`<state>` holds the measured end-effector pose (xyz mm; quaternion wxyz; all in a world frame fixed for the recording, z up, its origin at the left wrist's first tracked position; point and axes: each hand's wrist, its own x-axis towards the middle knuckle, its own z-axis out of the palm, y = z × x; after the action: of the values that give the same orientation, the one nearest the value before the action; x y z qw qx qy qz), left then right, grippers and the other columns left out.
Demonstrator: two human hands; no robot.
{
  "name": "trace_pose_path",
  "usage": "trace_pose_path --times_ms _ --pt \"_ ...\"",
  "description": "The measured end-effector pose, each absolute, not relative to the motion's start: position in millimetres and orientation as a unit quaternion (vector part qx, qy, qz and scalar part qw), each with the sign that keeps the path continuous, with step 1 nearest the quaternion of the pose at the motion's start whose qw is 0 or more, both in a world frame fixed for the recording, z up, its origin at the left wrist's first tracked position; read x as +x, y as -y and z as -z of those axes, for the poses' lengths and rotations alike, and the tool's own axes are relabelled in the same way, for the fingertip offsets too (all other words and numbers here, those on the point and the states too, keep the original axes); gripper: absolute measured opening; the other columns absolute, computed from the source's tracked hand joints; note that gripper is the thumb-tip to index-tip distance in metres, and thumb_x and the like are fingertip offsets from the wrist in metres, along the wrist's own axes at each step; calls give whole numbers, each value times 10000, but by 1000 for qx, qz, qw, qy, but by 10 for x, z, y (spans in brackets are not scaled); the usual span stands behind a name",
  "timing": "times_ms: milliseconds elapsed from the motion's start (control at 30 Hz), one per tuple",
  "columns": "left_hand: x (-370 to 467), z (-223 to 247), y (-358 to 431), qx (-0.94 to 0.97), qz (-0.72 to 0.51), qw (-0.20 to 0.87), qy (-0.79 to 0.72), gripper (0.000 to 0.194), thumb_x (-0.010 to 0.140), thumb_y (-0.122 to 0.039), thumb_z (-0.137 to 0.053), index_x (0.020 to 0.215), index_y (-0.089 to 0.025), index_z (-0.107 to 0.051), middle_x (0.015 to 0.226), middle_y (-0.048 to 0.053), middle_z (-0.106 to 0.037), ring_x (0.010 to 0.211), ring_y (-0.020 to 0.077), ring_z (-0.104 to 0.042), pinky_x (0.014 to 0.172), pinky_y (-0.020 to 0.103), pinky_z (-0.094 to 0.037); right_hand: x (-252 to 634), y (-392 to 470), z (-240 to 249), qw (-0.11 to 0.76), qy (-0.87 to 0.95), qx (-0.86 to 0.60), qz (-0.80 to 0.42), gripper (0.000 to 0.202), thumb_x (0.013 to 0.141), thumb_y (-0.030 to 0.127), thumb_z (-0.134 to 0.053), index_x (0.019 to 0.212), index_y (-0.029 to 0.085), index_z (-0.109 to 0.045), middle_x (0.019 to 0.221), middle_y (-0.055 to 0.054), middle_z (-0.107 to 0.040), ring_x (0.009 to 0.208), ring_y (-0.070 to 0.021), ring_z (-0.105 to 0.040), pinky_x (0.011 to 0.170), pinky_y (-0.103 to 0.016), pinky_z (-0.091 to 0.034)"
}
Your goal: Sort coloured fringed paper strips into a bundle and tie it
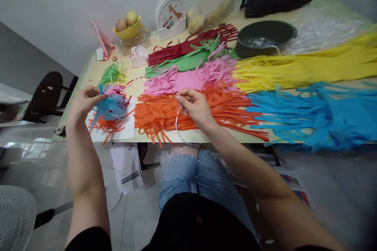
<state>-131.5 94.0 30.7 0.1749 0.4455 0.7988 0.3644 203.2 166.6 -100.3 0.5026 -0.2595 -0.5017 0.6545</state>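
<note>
My left hand (88,100) pinches the twisted top of a blue paper tassel (110,108) at the left of the table. Beneath it, a pile of green, pink and orange tassels (113,74) spreads partly over a white sheet (128,131). My right hand (193,104) is closed, with a thin dark needle-like piece at its fingertips, above the fringed orange paper (156,111). From these fingers a white string (177,122) hangs and curves toward my lap. Behind the orange lie fringed pink paper (187,80), green paper (188,62) and dark red paper (182,49).
Fringed yellow paper (318,68) and blue paper (341,111) cover the right side. Farther back stand a dark bowl (241,43), a black router (278,0), a giraffe-printed holder (171,15) and a yellow fruit bowl (128,32). Clear plastic (321,33) lies behind the yellow paper.
</note>
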Motion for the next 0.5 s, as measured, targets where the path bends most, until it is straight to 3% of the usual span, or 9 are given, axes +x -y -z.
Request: trace_pose_path --times_ms 133,233,333,400,500 --pt "-1396 -242 -910 417 -374 190 -806 410 561 -458 -864 663 -158 -603 651 36 -682 639 151 -576 610 276 -460 2036 -1693 961 497 511 -261 -651 482 698 615 -803 809 181 -625 502 79 -514 377 -49 -400 360 -183 -297" --pt "-1514 -316 -848 417 -391 156 -806 388 577 -442 -854 725 -126 -686 712 41 -706 731 160 -607 694 295 -497 2017 -1714 934 493 517 -261 -649 480 694 613 -804 798 180 -622 505 79 -513 382 -48 -400 362 -182 -291" --pt "-1636 -448 -770 428 -452 110 -775 351 693 -426 -780 864 -124 -723 853 45 -752 842 162 -650 778 313 -493 1988 -1716 925 491 519 -257 -651 486 687 618 -803 790 180 -620 501 81 -508 375 -47 -386 361 -184 -282" --pt "-1695 -550 -722 441 -498 87 -742 348 750 -406 -744 960 -129 -723 833 24 -751 810 145 -669 777 325 -472 1973 -1715 935 488 519 -258 -652 488 687 620 -801 795 179 -623 497 81 -506 375 -51 -380 365 -188 -279" --pt "-1618 -664 -671 461 -575 16 -676 376 656 -350 -827 947 -126 -742 713 -2 -731 685 119 -657 734 307 -476 1960 -1705 939 489 525 -258 -647 470 699 606 -792 799 177 -628 496 79 -500 385 -59 -380 380 -199 -277"
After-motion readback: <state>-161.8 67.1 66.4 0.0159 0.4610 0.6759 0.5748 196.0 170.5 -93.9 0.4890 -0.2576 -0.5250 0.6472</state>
